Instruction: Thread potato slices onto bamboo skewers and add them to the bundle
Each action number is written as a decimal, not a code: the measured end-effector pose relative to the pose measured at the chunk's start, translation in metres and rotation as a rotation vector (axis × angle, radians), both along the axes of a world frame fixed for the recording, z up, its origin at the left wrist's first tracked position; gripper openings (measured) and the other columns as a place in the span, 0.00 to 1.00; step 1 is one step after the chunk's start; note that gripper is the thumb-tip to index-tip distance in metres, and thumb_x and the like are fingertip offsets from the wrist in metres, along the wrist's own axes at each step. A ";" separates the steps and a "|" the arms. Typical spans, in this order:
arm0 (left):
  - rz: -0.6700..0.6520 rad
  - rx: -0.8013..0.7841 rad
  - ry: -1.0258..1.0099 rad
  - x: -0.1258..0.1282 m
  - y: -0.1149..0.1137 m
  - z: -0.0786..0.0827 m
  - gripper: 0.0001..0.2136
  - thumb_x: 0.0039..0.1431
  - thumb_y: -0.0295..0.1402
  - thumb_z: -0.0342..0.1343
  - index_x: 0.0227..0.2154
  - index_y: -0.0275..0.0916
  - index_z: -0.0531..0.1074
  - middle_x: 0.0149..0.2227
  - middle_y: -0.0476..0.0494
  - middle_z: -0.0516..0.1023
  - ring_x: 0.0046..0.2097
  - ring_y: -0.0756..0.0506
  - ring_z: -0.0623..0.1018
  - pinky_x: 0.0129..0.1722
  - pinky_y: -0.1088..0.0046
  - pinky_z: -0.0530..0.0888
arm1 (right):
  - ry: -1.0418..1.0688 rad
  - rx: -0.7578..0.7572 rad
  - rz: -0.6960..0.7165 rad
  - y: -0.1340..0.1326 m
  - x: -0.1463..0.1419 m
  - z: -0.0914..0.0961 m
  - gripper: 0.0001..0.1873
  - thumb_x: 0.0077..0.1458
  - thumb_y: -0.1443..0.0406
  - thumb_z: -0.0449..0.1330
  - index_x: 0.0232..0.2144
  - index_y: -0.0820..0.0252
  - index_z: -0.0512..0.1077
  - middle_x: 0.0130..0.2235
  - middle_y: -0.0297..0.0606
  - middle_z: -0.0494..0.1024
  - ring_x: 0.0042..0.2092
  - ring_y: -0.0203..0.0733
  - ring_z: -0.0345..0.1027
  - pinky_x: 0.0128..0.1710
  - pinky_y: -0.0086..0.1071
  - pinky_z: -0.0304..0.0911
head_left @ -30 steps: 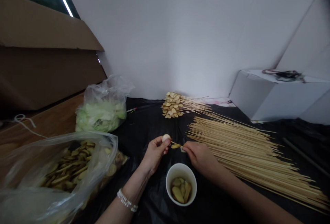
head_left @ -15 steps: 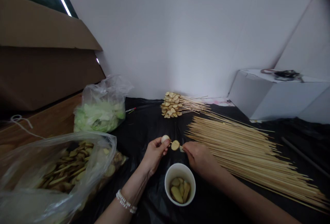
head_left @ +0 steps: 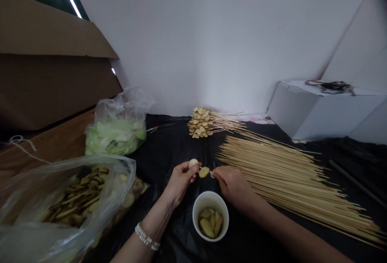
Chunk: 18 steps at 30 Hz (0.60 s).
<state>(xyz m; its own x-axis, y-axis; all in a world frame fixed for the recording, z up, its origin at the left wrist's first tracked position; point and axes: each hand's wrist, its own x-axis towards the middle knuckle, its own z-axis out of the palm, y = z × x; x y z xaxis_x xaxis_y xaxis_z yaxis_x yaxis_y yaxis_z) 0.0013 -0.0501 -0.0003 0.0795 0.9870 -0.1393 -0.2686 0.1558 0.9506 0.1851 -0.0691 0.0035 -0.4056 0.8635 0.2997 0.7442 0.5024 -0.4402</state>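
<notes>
My left hand [head_left: 180, 179] pinches a pale round potato slice [head_left: 193, 163] at the tip of a thin bamboo skewer. My right hand [head_left: 232, 183] is closed on the skewer's other end. A second yellow slice [head_left: 204, 172] sits threaded on the skewer between the two hands. Just below them stands a white cup [head_left: 211, 221] holding several potato slices in liquid.
A broad heap of bare skewers [head_left: 290, 182] lies to the right on the black sheet. Finished skewers [head_left: 201, 122] are stacked at the back. At left are a clear bag of slices [head_left: 75, 198] and a bag of green leaves [head_left: 116, 134]. A white box [head_left: 320, 111] stands at right.
The threaded slice has turned from edge-on to flat-facing and sits slightly nearer my left hand. Both hands stay in nearly the same place.
</notes>
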 end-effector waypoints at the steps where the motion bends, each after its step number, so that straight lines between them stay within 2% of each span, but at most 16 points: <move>1: -0.005 0.003 0.007 0.000 0.001 0.000 0.17 0.40 0.39 0.69 0.31 0.31 0.79 0.23 0.49 0.69 0.23 0.58 0.61 0.20 0.81 0.56 | 0.004 0.001 0.002 0.000 0.000 0.000 0.15 0.62 0.68 0.46 0.29 0.61 0.71 0.31 0.38 0.75 0.35 0.38 0.67 0.37 0.29 0.56; 6: -0.001 0.045 0.033 -0.003 0.002 0.003 0.20 0.43 0.39 0.67 0.38 0.32 0.77 0.28 0.48 0.71 0.24 0.58 0.62 0.21 0.82 0.57 | 0.032 -0.015 0.003 0.001 0.001 0.004 0.14 0.62 0.68 0.47 0.31 0.60 0.72 0.31 0.38 0.76 0.35 0.38 0.68 0.36 0.29 0.57; 10: -0.020 0.123 0.075 -0.006 0.001 0.007 0.30 0.46 0.40 0.65 0.54 0.41 0.67 0.28 0.50 0.70 0.23 0.57 0.62 0.19 0.82 0.56 | 0.049 -0.015 -0.007 0.001 0.002 0.006 0.14 0.62 0.67 0.47 0.31 0.60 0.72 0.31 0.37 0.75 0.34 0.38 0.68 0.36 0.29 0.57; 13: -0.086 0.149 0.136 -0.008 0.002 0.007 0.28 0.48 0.40 0.64 0.53 0.40 0.68 0.28 0.50 0.69 0.22 0.58 0.60 0.18 0.81 0.54 | 0.058 -0.009 0.006 0.002 0.004 0.007 0.13 0.62 0.67 0.48 0.32 0.59 0.72 0.31 0.37 0.75 0.35 0.37 0.68 0.36 0.29 0.57; 18: -0.070 0.176 0.112 -0.011 0.004 0.005 0.23 0.50 0.39 0.63 0.50 0.38 0.71 0.29 0.51 0.68 0.22 0.58 0.59 0.18 0.81 0.54 | 0.053 0.012 0.044 0.004 0.007 0.009 0.13 0.62 0.67 0.48 0.33 0.59 0.72 0.32 0.36 0.75 0.36 0.38 0.68 0.37 0.29 0.57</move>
